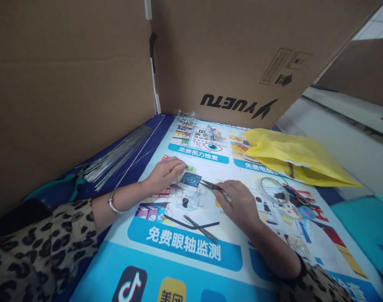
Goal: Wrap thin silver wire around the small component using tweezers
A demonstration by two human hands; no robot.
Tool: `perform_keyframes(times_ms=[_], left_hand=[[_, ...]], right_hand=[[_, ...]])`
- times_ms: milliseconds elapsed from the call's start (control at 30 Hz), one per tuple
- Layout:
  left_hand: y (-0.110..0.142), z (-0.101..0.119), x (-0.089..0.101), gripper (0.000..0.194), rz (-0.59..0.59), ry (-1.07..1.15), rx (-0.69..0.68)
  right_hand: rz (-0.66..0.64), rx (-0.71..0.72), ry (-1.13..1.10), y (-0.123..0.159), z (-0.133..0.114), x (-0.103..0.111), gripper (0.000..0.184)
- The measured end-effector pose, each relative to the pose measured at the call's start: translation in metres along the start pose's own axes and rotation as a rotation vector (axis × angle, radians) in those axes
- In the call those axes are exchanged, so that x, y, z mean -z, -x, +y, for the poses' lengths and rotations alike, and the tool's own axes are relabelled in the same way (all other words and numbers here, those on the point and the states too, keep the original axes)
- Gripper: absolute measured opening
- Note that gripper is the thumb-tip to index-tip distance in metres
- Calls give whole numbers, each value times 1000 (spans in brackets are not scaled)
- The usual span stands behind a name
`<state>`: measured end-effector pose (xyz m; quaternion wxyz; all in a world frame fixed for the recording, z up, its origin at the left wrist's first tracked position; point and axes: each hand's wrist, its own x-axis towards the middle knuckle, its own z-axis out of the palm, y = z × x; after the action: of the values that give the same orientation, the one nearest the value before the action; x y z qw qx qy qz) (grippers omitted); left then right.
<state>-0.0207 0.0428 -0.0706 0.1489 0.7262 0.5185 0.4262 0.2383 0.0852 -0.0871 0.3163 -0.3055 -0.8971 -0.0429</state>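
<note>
In the head view, the thin, clear-looking wire piece is lying in a loose tangle at the centre of the frame, on the printed sheet, between the two hands. The left hand, just left of centre, is closing its fingertips together at the tangle's upper-left edge, seemingly pinching a strand, though the strand itself is too fine to make out. The right hand, right of centre, is clamping its fingers around the dark pliers, whose narrow tips are pointing left over the tangle; whether they are biting on wire is impossible to tell. The wire is probably behaving as something very light and springy, easy to kink and inclined to snag on itself, so a pinch close to a crossing is likely giving better control than one on a loose loop. The pliers are looking stiff and steadiest when held by the handles. Short dark strips are lying below centre, a bundle of straight wires is fanning out at the left, and a yellow bag is resting at the right.
</note>
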Motion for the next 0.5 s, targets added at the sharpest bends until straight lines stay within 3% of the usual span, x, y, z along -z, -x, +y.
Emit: perform_keyframes(times_ms=[100, 300, 500], left_hand=[[1, 0, 1, 33, 33, -10, 19], [2, 5, 2, 33, -9, -33, 58], [7, 10, 8, 24, 95, -84, -72]], right_hand=[[9, -5, -10, 0, 1, 0, 20], [0, -6, -13, -1, 0, 1, 20], [-10, -32, -23, -1, 2, -1, 21]])
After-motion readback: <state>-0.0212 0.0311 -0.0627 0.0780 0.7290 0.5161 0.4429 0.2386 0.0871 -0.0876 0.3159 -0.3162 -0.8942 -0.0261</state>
